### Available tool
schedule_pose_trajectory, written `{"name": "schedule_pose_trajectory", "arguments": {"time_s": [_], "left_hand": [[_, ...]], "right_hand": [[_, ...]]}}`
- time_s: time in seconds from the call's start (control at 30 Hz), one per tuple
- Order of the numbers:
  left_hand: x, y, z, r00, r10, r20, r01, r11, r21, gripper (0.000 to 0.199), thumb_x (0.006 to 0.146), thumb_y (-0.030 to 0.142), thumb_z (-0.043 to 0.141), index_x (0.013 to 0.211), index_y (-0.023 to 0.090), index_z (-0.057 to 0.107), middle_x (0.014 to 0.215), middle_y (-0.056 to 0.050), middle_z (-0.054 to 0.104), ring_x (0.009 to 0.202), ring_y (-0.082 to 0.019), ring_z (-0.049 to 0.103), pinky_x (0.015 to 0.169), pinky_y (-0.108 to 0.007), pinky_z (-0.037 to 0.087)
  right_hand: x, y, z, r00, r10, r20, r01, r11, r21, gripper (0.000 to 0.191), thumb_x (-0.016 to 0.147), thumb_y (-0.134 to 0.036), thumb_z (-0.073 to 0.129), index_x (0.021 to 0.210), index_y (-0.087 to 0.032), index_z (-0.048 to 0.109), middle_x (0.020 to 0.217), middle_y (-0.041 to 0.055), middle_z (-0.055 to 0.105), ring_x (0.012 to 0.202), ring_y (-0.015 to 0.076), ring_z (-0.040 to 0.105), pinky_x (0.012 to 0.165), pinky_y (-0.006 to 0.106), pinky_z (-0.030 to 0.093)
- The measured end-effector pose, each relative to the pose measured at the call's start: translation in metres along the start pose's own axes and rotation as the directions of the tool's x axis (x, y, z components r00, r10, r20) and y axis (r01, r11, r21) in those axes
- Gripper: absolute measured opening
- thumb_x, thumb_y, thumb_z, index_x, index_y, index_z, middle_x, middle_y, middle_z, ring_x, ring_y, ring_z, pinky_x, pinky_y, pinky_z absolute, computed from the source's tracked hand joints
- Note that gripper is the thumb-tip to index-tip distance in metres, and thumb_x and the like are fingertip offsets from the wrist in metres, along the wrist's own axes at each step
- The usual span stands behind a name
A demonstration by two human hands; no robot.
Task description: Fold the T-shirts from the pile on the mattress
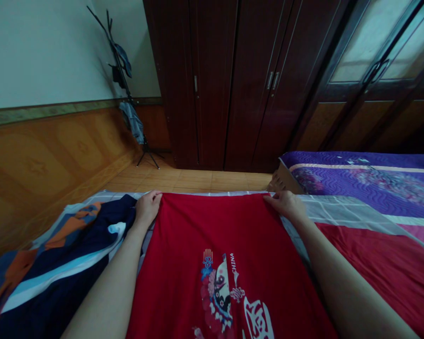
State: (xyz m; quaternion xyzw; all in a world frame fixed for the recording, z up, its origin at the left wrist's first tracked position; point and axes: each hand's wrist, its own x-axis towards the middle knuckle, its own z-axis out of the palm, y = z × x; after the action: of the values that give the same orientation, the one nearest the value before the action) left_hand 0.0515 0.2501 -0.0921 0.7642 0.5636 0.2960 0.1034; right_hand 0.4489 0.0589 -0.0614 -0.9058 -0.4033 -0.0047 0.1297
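A red garment (183,230) with a colourful print and white lettering is spread over the bed, its far edge pulled straight. My left hand (149,205) pinches its far left corner, and my right hand (286,205) pinches the far right corner. Both arms reach forward along its sides. Left of it lies a dark blue garment (77,263) with white and light blue stripes, beside orange and blue cloth (70,230). Another red cloth (381,263) lies to the right of my right arm. The near part of the red garment runs out of view.
Under the clothes is a grey checked bed sheet (335,209). A second bed with a purple floral cover (367,179) stands at the right. Beyond are a dark wooden wardrobe (212,94), a coat stand (118,61) with things hung on it, and tiled floor (198,181).
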Motion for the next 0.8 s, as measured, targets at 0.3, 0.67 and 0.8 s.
{"name": "schedule_pose_trajectory", "arguments": {"time_s": [0.3,0.67,0.8], "left_hand": [[0.004,-0.005,0.004,0.998,-0.035,0.060,0.043,0.988,-0.149,0.030,0.087,0.036,0.034,0.083,0.018,0.058,0.072,-0.003,0.066,0.067,-0.017,0.063,0.061,-0.024,0.045],[-0.009,0.014,-0.009,0.981,-0.087,0.176,0.073,0.994,0.087,0.033,0.080,0.050,0.054,0.085,0.018,0.059,0.080,-0.005,0.067,0.079,-0.022,0.062,0.065,-0.026,0.041],[-0.010,0.019,-0.016,0.965,-0.141,0.219,0.099,0.977,0.191,0.025,0.084,0.038,0.050,0.073,0.018,0.058,0.076,-0.005,0.066,0.079,-0.021,0.062,0.065,-0.026,0.039]], "right_hand": [[0.004,0.003,0.007,0.996,0.083,-0.027,-0.082,0.996,0.040,0.034,0.086,-0.043,0.046,0.090,-0.021,0.072,0.089,0.0124,0.070,0.081,0.0266,0.065,0.057,0.029,0.039],[0.000,0.000,0.018,0.995,0.074,-0.070,-0.076,0.997,-0.015,0.041,0.087,-0.047,0.042,0.096,-0.019,0.071,0.092,0.0169,0.068,0.090,0.0332,0.064,0.068,0.037,0.045],[0.000,0.001,0.019,0.994,0.070,-0.078,-0.070,0.998,0.004,0.043,0.088,-0.048,0.041,0.096,-0.019,0.071,0.094,0.0173,0.068,0.091,0.0334,0.064,0.068,0.038,0.046]]}}
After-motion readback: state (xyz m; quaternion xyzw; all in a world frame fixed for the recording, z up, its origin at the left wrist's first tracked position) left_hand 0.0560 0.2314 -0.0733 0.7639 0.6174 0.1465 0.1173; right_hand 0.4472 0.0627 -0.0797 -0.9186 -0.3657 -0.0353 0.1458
